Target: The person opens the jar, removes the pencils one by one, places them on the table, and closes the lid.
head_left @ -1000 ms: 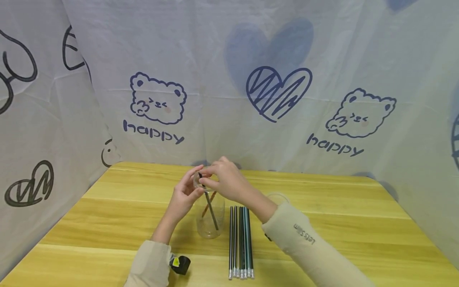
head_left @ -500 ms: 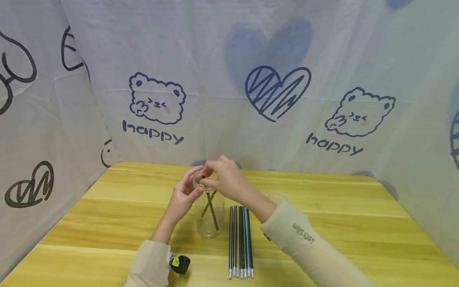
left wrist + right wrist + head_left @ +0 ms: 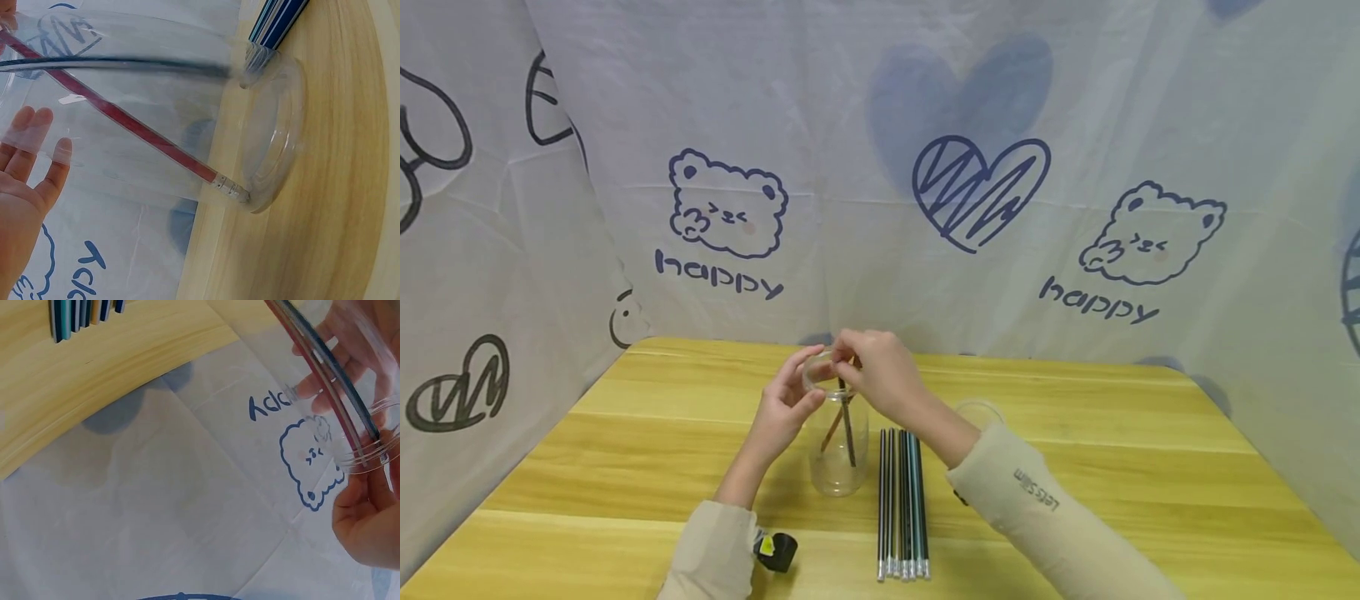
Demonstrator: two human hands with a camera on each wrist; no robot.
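Note:
A clear jar [image 3: 838, 479] stands upright on the table, its mouth facing up. My left hand [image 3: 784, 412] holds the jar near the mouth, fingers and thumb around its side. At the rim, my right hand [image 3: 886, 375] pinches the upper end of a dark pencil [image 3: 850, 437]; the pencil's lower end hangs inside the jar, apart from the bottom. A red pencil [image 3: 134, 127] leans across the jar's inside, eraser end down at the base. In the right wrist view, both pencils come together at the mouth beside the right fingertips [image 3: 357, 490].
Several dark and blue pencils [image 3: 904, 500] lie in a row right of the jar, silver ends toward me. A clear round lid [image 3: 983, 410] lies behind the right forearm. Patterned cloth [image 3: 850, 275] hangs behind the table's far edge.
My right hand has shifted slightly right, and the dark pencil has risen a little, tilting toward the jar's right side. The left hand and the jar have stayed put.

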